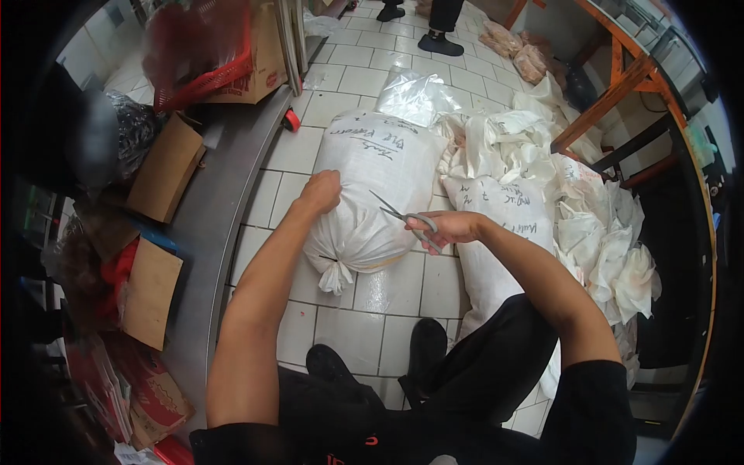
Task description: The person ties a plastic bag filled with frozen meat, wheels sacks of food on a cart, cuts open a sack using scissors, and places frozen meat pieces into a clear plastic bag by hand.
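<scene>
A full white sack [380, 170] with black handwriting lies on the tiles in front of me. Its gathered neck [335, 271] is bound with a dark tie and points toward my feet. My left hand [322, 191] is closed on the sack's left side, its fingertips partly hidden. Grey-handled scissors [397, 215] are in my right hand [456, 226], fingers through the loops. Their blades are slightly apart and point left, above the sack. Just right of my right hand lies a second written-on white sack [504, 209].
Several white bags [597, 240] are heaped at the right beside an orange-framed table [620, 116]. A clear plastic sheet [416, 94] lies beyond the sack. A metal shelf [232, 178] with cardboard boxes [164, 167] and a red crate [209, 85] runs along the left. Another person's foot [440, 44] is ahead.
</scene>
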`<move>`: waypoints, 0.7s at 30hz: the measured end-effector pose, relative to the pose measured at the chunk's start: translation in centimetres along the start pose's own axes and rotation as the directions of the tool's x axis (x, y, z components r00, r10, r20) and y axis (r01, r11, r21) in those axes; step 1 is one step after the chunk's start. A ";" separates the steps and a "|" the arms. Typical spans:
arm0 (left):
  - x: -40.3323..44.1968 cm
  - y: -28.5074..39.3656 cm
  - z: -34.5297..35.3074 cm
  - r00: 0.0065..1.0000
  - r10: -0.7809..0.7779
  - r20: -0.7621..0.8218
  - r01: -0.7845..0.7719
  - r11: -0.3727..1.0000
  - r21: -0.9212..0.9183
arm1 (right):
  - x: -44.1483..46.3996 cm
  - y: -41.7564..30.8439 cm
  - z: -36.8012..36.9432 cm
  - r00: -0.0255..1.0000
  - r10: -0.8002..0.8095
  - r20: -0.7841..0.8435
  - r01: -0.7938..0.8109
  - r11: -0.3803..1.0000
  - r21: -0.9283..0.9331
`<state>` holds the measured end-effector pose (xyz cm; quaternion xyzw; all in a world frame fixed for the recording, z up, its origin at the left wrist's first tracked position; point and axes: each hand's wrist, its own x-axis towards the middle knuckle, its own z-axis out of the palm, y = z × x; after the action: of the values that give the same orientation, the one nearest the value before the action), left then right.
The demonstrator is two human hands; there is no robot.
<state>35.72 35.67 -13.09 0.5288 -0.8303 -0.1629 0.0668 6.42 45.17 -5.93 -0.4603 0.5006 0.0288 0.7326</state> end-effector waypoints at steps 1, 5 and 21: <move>-0.3 -0.1 0.0 1.000 -0.005 -0.014 0.004 0.999 -0.038 | 1.5 -0.2 -0.4 1.000 -0.006 -0.006 0.006 0.999 -0.048; -0.6 -1.0 0.6 0.998 -0.016 -0.066 0.012 0.998 -0.065 | 4.8 -1.1 -0.5 0.997 -0.014 -0.072 0.003 0.990 -0.143; -0.1 -1.2 -1.2 0.969 -0.105 0.223 0.164 0.950 -0.266 | 5.2 1.5 -5.3 0.974 -0.209 0.084 0.218 0.968 -0.125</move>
<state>37.10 35.02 -12.37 0.5497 -0.7627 -0.3380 0.0438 4.47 40.14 -11.27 -0.5582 0.4191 -0.0007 0.7161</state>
